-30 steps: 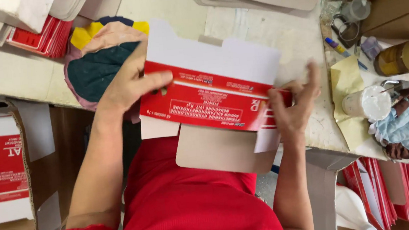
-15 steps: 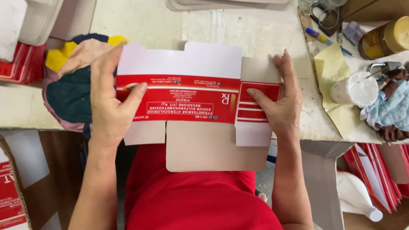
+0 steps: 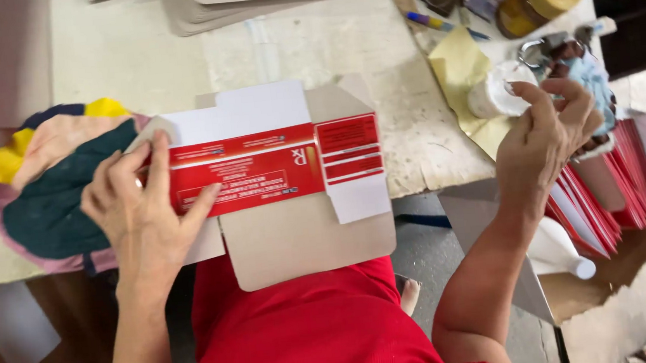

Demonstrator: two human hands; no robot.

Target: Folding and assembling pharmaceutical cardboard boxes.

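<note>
My left hand (image 3: 139,213) pins the flat red-and-white carton (image 3: 275,170) at the table (image 3: 132,50) edge, unfolded. Right hand (image 3: 549,134), fingers curled, empty, reaches the white tub (image 3: 496,92) right of carton; gluing left.

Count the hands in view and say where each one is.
2. The left hand presses flat on the red and white carton at the table edge. The right hand is raised off it, over the small white jar. No other hands show.
</note>
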